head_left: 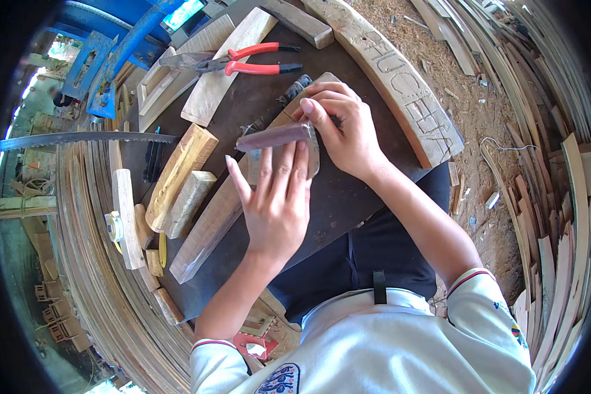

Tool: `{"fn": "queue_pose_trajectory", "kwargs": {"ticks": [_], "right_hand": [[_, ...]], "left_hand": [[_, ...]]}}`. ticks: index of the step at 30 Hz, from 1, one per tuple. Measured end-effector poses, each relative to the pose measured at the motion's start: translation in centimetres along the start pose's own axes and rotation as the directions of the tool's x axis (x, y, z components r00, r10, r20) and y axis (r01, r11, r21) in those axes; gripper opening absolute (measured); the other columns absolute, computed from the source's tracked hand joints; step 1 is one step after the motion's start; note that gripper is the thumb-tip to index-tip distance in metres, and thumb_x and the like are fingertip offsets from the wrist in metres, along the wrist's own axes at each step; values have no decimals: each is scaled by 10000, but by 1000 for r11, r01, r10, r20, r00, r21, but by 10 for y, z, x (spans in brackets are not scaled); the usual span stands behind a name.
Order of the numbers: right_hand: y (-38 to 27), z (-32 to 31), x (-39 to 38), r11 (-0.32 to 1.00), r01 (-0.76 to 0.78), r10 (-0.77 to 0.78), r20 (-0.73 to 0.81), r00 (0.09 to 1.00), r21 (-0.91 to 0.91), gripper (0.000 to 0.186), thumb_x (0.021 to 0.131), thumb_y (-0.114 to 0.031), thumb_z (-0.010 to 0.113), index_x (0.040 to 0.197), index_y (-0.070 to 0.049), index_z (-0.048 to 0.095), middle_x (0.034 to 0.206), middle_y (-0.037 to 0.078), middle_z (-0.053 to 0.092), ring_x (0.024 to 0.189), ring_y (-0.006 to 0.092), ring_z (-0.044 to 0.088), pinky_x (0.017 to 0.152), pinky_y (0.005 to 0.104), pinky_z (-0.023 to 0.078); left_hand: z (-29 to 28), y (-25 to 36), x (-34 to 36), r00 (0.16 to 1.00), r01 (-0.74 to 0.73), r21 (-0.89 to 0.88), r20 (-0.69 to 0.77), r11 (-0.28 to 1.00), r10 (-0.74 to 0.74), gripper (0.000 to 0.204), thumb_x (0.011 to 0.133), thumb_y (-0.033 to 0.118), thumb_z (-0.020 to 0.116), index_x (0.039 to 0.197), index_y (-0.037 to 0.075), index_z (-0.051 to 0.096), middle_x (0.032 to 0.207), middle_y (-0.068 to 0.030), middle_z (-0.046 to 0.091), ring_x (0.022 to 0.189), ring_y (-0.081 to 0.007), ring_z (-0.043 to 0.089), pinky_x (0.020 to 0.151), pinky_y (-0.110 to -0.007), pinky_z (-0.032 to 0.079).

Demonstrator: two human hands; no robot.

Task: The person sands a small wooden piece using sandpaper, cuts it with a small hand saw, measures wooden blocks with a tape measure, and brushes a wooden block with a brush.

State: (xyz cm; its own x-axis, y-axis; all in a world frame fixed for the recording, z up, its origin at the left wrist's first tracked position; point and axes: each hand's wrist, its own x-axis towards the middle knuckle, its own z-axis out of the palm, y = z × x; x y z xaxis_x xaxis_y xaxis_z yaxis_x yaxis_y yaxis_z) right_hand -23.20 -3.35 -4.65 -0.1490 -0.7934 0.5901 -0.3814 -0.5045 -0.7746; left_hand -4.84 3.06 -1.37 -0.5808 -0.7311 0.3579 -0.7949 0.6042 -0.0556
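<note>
My left hand (275, 203) has its fingertips pressed on a folded purple-brown strip (269, 136), which looks like sandpaper, over a flat piece with a pale face. My right hand (340, 128) is curled at the right end of that strip, thumb near its edge; what its fingers grip is partly hidden. Beneath them a long wooden bar (202, 236) lies diagonally on the dark tabletop (348, 197). Behind my hands is a dark tool (293, 90), partly covered. Red-handled pliers (233, 62) rest on pale wood boards (202, 98) above.
A carved curved plank (400, 98) lies along the right edge. At left are short wood blocks (185, 203), a long saw blade (79, 138), a tape measure (114, 226) and a blue metal machine (102, 88). Stacked slats (563, 256) stand beyond the sawdust-strewn floor (473, 190).
</note>
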Motion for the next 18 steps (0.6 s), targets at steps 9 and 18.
{"fn": "queue_pose_trajectory", "kwargs": {"ticks": [9, 18], "right_hand": [[0, -6, 1, 997, 6, -1, 70, 998, -73, 284, 1048, -225, 627, 932, -28, 794, 1009, 154, 755, 1156, 303, 669, 1013, 419, 508], [-1, -5, 1, 997, 12, -7, 70, 997, -74, 295, 1049, -237, 628, 927, -26, 794, 1004, 162, 757, 1149, 309, 674, 1001, 422, 517]], "left_hand": [[1, -15, -8, 999, 44, -118, -12, 992, -46, 430, 1082, 197, 513, 1486, 77, 597, 1514, -104, 601, 1463, -350, 495, 1248, -701, 81], [9, -17, -8, 994, 103, -117, -17, 988, -106, 437, 1087, 198, 500, 1497, 75, 588, 1540, -105, 583, 1505, -368, 441, 1253, -689, 81]]}}
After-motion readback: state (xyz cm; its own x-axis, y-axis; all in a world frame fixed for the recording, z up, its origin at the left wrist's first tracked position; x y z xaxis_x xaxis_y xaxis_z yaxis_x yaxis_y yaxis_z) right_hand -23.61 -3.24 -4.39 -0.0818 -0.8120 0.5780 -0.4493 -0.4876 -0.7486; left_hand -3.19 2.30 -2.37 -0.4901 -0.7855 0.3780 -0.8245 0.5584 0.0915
